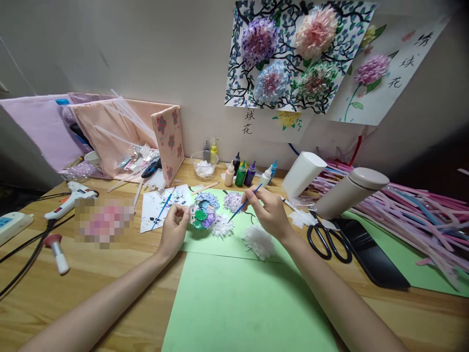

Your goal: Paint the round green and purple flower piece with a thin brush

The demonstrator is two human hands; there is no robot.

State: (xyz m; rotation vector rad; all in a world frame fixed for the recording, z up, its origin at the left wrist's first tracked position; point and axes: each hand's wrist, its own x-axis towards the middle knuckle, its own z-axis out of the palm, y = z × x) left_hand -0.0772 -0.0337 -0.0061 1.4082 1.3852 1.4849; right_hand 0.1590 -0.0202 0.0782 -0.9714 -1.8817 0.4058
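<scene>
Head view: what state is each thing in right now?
Left hand, gripping palette
Right hand, gripping brush
Palette, held, paint-smeared
Brush, tip down at pale flower
Other brush, lying on spotted paper
Nearest flower, white, lying
Paint bottles, standing
Bowl, upright, holding white scraps
Scissors, lying, blades partly hidden
Phone, flat, screen dark
Tumbler, lid on
Glue gun, lying on its side

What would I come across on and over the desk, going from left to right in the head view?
Power strip, glue gun, left hand, palette, right hand, scissors, phone.
</scene>
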